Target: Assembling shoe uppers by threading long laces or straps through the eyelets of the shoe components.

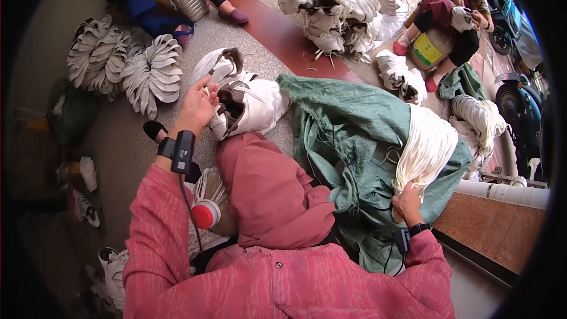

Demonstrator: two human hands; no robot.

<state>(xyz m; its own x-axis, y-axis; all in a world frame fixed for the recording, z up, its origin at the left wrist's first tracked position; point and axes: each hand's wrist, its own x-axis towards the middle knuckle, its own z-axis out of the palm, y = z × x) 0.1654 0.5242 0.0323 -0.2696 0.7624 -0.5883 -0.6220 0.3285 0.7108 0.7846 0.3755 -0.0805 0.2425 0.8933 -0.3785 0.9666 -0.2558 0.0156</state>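
My left hand [198, 105] is raised beside a few white shoes [260, 103] with brown linings, which stand together in front of my knee. Its fingers are curled, and a small pale thing shows between them, too small to name. On my right lies a thick bundle of white shoelaces [428, 147], spread over a green woven sack [342, 124]. My right hand [407, 204] grips the near end of that bundle, its fingers closed around the laces. Both wrists carry black straps with small devices.
Stacked white shoe parts [150, 74] stand at the left. A large pile of white shoes [336, 6] lies at the far middle. Two people sit opposite, one holding a shoe [462, 19]. A red-lidded jar [207, 214] is beside my leg; scooters [520, 106] stand far right.
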